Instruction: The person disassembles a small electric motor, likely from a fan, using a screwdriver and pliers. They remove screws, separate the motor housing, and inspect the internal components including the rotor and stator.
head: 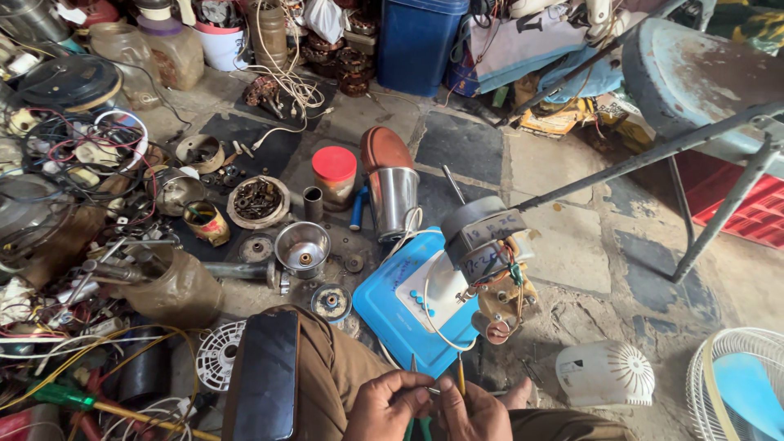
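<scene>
Our left hand and right hand pinch thin wire ends pointing up toward the fan motor straight ahead.

Blue lid, red cap

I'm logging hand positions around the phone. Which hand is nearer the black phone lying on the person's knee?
Left. The left hand sits just right of the black phone, pinching a thin tool. The right hand is farther right, beyond the left hand.

One head camera looks steeply down, close over the cluttered floor.
</scene>
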